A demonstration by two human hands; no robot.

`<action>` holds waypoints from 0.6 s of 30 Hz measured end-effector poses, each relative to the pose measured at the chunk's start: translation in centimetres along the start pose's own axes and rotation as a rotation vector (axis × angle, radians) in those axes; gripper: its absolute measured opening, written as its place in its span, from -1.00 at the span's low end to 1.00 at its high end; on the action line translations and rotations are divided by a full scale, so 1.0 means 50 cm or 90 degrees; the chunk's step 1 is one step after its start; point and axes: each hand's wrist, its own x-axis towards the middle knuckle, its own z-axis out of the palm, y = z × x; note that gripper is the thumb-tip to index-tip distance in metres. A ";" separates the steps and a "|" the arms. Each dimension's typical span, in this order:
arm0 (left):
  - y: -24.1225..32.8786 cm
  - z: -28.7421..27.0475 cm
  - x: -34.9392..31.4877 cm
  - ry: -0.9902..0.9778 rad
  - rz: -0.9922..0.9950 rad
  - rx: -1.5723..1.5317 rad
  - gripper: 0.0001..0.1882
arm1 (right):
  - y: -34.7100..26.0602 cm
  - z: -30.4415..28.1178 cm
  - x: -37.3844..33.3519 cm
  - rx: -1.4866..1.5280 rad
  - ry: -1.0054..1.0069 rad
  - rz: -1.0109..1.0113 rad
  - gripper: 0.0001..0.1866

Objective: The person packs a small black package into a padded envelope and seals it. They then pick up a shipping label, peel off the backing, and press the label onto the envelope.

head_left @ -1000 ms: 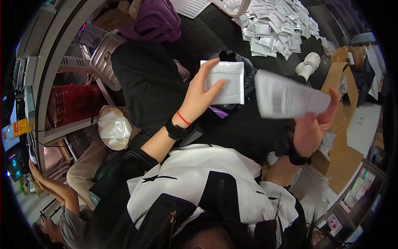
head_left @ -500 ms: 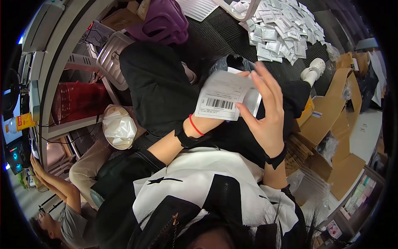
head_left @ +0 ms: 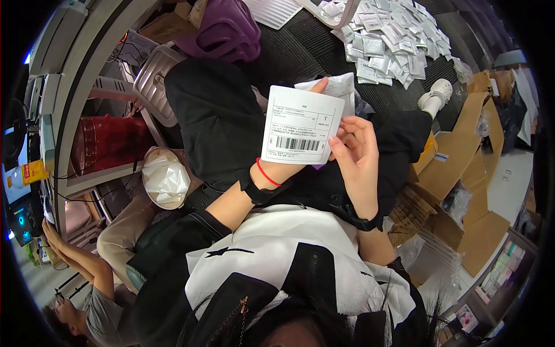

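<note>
A white shipping label (head_left: 303, 124) with a barcode faces up in front of my lap, covering most of my left hand (head_left: 319, 86). Only a fingertip of that hand shows above the label's top edge, resting on a white packet (head_left: 338, 87); the hand looks closed around the packet, though its grip is hidden. My right hand (head_left: 358, 159) is at the label's right edge, thumb against it and fingers curled behind. A bit of purple peeks out under the label's lower edge. Below the hidden hand, my left wrist wears a red string and a black band.
A pile of white packets (head_left: 393, 43) lies on the dark floor ahead. Open cardboard boxes (head_left: 462, 179) stand to the right. At left are a lined waste bin (head_left: 166, 178), a red container (head_left: 110, 141), a purple stool (head_left: 225, 32) and another person (head_left: 104, 289).
The label has gone from bent to flat and turned toward me. My right hand has shifted slightly left and down, its raised fingers now curled at the label's edge. The white packet shows more behind.
</note>
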 end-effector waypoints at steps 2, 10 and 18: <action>-0.001 0.004 -0.003 -0.004 -0.034 -0.048 -0.24 | 0.009 0.001 0.003 0.033 -0.035 0.027 -0.78; -0.017 0.008 -0.005 -0.001 -0.004 0.109 -0.21 | 0.017 -0.005 -0.008 -0.219 0.018 -0.180 -0.82; -0.001 -0.009 0.007 0.077 -0.029 0.149 -0.33 | -0.050 -0.016 -0.046 -0.145 -0.015 -0.334 -0.81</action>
